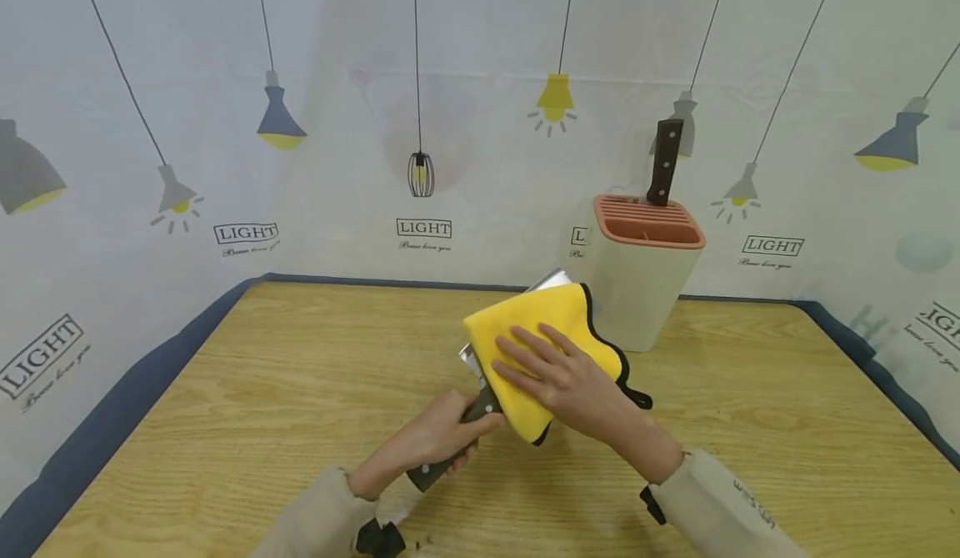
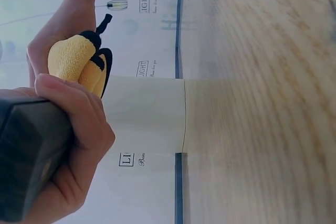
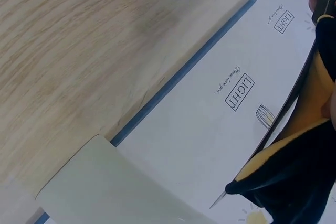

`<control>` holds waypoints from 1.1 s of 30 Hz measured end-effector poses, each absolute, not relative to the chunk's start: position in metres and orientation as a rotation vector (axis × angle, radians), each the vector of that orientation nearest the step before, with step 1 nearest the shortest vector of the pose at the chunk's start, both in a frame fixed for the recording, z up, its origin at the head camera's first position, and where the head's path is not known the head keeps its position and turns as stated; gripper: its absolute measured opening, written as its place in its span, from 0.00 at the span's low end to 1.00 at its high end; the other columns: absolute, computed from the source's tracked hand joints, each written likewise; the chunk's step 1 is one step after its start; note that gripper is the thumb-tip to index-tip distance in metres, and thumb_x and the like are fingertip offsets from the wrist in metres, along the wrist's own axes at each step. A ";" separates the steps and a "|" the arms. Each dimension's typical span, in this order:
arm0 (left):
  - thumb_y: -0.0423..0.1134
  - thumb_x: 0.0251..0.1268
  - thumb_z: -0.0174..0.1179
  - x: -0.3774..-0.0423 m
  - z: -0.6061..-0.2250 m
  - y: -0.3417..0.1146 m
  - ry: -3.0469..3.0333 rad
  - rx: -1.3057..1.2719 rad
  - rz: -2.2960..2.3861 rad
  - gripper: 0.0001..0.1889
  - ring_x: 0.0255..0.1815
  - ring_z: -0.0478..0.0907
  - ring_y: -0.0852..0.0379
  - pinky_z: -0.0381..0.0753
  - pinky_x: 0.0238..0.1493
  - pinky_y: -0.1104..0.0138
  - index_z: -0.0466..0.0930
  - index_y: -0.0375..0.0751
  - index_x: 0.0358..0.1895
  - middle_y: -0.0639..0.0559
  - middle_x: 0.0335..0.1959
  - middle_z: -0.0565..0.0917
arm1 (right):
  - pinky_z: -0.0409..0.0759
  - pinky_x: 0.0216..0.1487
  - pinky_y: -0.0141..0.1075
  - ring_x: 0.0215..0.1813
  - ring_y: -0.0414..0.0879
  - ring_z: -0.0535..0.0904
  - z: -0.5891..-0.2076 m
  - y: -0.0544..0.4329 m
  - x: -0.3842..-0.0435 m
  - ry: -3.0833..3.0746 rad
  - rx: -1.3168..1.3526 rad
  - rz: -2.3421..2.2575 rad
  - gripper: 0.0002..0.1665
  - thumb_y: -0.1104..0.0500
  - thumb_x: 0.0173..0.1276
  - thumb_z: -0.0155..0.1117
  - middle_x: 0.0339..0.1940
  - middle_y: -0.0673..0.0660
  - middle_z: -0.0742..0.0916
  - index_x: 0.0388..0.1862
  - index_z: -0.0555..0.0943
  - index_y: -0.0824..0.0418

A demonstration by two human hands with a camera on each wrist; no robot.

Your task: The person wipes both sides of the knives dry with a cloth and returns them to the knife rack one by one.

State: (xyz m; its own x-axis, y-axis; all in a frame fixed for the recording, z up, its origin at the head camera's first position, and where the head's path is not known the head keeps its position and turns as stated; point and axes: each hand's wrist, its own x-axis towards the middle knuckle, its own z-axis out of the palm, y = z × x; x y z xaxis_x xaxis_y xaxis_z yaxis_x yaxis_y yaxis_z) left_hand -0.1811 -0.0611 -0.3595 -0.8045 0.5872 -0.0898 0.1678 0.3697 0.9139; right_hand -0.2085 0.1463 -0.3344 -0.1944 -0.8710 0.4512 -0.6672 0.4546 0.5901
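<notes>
My left hand point(image 1: 442, 433) grips the dark riveted handle point(image 1: 453, 454) of a kitchen knife, with the thumb along the handle. The knife's metal blade point(image 1: 555, 279) slants up and away to the right, mostly covered by a yellow cloth point(image 1: 600, 349) with black edging. My right hand point(image 1: 562, 379) holds the cloth over the blade, four fingers spread on top and the thumb hidden. In the right wrist view a thin blade tip point(image 3: 218, 199) sticks out past the cloth. In the left wrist view the handle's dark butt point(image 2: 37, 156) fills the lower left.
Behind the cloth, to the right, stands a white knife block point(image 1: 637, 299) with a salmon-coloured slotted top point(image 1: 652, 220). A second knife's dark handle point(image 1: 664, 162) rises from it. The wooden table point(image 1: 300, 358) meets a lamp-printed cloth backdrop point(image 1: 337, 124) with a blue border.
</notes>
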 end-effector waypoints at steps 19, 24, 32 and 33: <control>0.44 0.65 0.50 -0.179 -0.362 -0.064 2.240 0.657 1.453 0.17 0.04 0.64 0.63 0.66 0.06 0.73 0.68 0.31 0.28 0.51 0.09 0.70 | 0.67 0.57 0.48 0.60 0.53 0.69 -0.333 0.158 -0.221 -2.102 1.085 -0.275 0.35 0.69 0.44 0.71 0.57 0.57 0.76 0.55 0.75 0.56; 0.42 0.65 0.51 -0.178 -0.362 -0.064 2.232 0.676 1.459 0.17 0.05 0.64 0.64 0.66 0.07 0.73 0.69 0.28 0.31 0.50 0.09 0.70 | 0.68 0.56 0.49 0.58 0.54 0.70 -0.331 0.163 -0.225 -2.143 1.018 -0.262 0.34 0.70 0.44 0.70 0.56 0.58 0.76 0.54 0.75 0.57; 0.44 0.65 0.50 -0.176 -0.363 -0.065 2.242 0.673 1.440 0.18 0.05 0.64 0.63 0.66 0.07 0.73 0.70 0.27 0.36 0.48 0.10 0.70 | 0.69 0.55 0.49 0.57 0.56 0.70 -0.332 0.172 -0.231 -2.204 0.955 -0.185 0.34 0.72 0.45 0.69 0.57 0.60 0.76 0.55 0.75 0.58; 0.44 0.65 0.50 -0.176 -0.363 -0.065 2.244 0.676 1.437 0.18 0.05 0.64 0.63 0.66 0.07 0.73 0.71 0.28 0.37 0.48 0.10 0.70 | 0.69 0.55 0.49 0.57 0.56 0.71 -0.332 0.173 -0.231 -2.208 0.949 -0.176 0.34 0.73 0.45 0.69 0.57 0.61 0.76 0.55 0.75 0.59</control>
State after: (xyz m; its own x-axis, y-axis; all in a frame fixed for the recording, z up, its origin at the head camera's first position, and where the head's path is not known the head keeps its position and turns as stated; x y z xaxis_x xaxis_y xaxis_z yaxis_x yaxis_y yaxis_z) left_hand -0.1757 -0.0647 -0.3634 -0.8076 0.5862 -0.0647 0.1864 0.3578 0.9150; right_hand -0.2312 0.1728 -0.3321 -0.4736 -0.6782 0.5619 -0.5807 0.7202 0.3797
